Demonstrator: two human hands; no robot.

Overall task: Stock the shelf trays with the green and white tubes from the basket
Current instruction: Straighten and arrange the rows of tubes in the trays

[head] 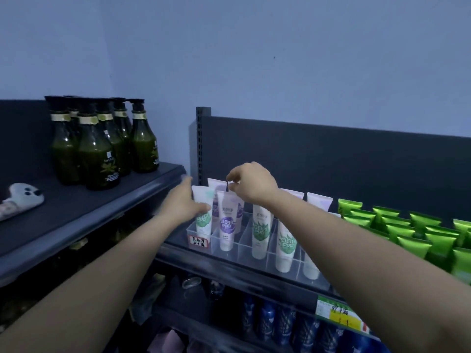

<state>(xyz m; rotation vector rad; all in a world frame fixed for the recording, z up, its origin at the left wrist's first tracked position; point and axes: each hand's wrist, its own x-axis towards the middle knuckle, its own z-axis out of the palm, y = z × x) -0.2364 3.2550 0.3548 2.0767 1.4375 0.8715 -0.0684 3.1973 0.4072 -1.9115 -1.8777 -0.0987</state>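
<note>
While both arms were stretched over the shelf (pixel 229 272), the left hand (pixel 182 202) had its grip closed round a green and white tube (pixel 203 219). That tube stood upright in the compartment at the nine o'clock end of the clear tray (pixel 244 239). The thumb lay across its front and the fingers behind were blurred. Just at its three o'clock, the right hand (pixel 251 186) hung above the tray with a narrow grip. Its fingertips (pixel 230 180) pinched the crimped top of a purple-printed tube (pixel 239 210) in the back row.

I counted three green and white tubes in all; the other green and white tubes (pixel 261 230) stood further toward three o'clock. A front purple tube (pixel 225 225) stood between them and the held one. The tray wore one handwritten label (pixel 198 242).

At three o'clock, rows of bright green tubes (pixel 397 225) lay too crowded to count. At ten o'clock, about six dark green pump bottles (pixel 98 154) stood packed together on a neighbouring shelf (pixel 63 212). Blue cans (pixel 267 319) lined the level below, at six o'clock.
</note>
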